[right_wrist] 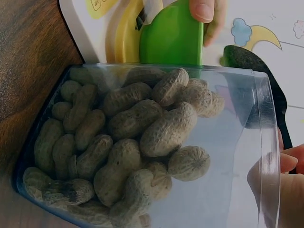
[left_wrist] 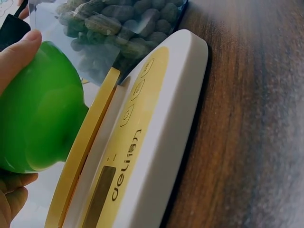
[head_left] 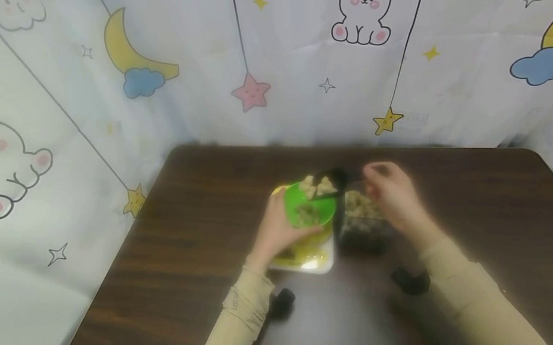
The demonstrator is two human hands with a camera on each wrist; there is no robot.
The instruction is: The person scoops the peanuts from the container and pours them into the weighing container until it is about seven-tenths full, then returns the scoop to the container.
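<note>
My left hand (head_left: 277,231) holds a green bowl (head_left: 323,206) with peanuts inside, its thumb and fingers on opposite sides. The bowl's foot meets the yellow plate of a white kitchen scale (left_wrist: 178,99). Held over the bowl is a black scoop (head_left: 339,179) carrying several peanuts (head_left: 316,188). The right hand (head_left: 391,193) pinches the scoop's thin handle, seen beyond the clear tub in the right wrist view. Right of the scale stands that clear plastic tub (right_wrist: 228,161), partly filled with unshelled peanuts (right_wrist: 142,123).
The dark wooden table (head_left: 200,233) extends around the scale and tub. Behind it hangs a white curtain (head_left: 297,48) printed with rabbits, stars and moons. Black straps or devices sit at both wrists, one below the left hand (head_left: 282,303).
</note>
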